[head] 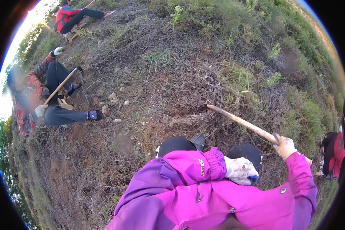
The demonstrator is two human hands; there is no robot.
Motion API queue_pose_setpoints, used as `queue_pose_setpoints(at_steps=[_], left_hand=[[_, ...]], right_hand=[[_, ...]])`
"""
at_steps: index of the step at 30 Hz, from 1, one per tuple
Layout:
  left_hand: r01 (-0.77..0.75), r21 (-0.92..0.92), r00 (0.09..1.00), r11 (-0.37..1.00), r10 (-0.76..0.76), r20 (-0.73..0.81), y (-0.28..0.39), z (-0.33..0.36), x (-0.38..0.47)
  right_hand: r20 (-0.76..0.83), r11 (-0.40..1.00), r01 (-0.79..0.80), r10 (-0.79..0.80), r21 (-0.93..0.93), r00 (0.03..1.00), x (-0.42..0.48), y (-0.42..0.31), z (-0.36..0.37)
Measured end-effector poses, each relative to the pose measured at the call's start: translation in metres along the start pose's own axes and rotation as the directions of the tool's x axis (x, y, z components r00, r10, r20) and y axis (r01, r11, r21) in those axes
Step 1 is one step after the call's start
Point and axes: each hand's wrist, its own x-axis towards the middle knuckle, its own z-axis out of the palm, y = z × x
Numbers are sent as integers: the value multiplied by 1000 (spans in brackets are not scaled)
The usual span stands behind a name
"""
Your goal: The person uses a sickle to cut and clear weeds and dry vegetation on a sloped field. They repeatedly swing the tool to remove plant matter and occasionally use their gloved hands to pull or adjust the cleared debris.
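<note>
My right hand (285, 148), in a soiled light work glove, grips a long wooden tool handle (243, 120) near its rear end. The handle slants down to the left, and its far end meets dry brush and brown soil (189, 110); any tool head there cannot be made out. Across my body lies my left hand (241, 171), in a white patterned glove with blue at the fingers. It rests by my dark-clad knee (245, 153), fingers bent and partly hidden, with nothing visible in it. A dark shoe (198, 142) shows between my knees.
At left sits a person (34, 89) holding a wooden-handled tool (60, 85) with a dark head. Farther up the slope sits another person (69, 17) in red and blue. Part of a person in red (337, 155) appears at right. Stones (112, 96) and green weeds (300, 115) dot the slope.
</note>
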Motion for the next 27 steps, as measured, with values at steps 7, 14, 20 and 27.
queue_pose_setpoints(at_steps=[7, 14, 20, 27], left_hand=[[-10, 13, 1000, 1000, 10, -12, 3, 7, 7], [-10, 20, 1000, 1000, 10, 0, 2, 13, 11], [4, 93, 999, 996, 0, -39, 4, 17, 16], [30, 109, 998, 994, -24, -55, 3, 19, 14]], right_hand=[[-69, 996, 52, -47, 68, 997, 1, -27, 37], [-42, 992, 14, -9, 127, 999, -13, -32, 51], [-45, 983, 9, -1, 181, 999, -18, -45, 63], [-127, 943, 59, -18, 328, 992, -33, -55, 52]])
